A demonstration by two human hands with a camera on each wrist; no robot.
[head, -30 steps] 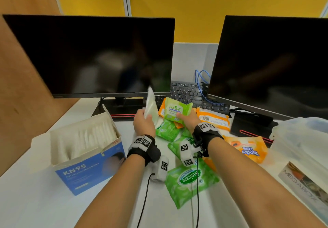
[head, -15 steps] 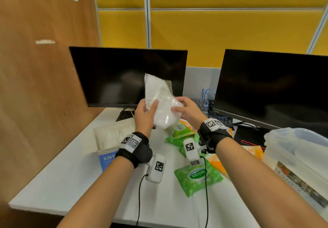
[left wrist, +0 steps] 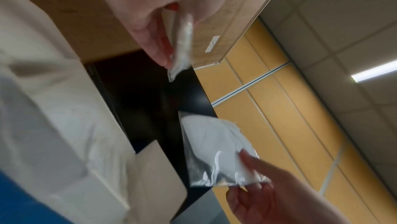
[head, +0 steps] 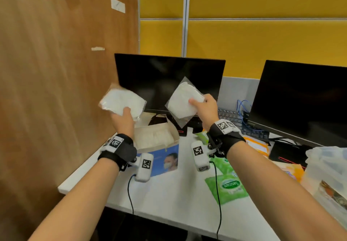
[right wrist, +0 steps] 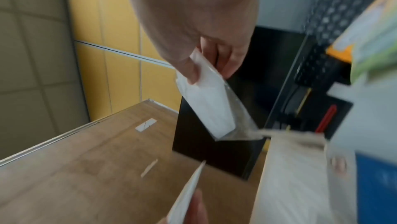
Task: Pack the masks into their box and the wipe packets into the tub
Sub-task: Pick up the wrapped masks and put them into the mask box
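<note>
My left hand (head: 123,120) pinched wrapped mask (head: 122,102) between thumb and fingers, raised left of near monitor (head: 169,83). My right hand (head: 205,109) pinched second wrapped mask (head: 181,105), held apart from first, in front of same monitor. Open mask box (head: 155,143) lay on desk (head: 178,193) below both hands, masks stacked inside. Green wipe packet (head: 228,188) lay right of box. Translucent tub (head: 326,169) stood at far right edge.
</note>
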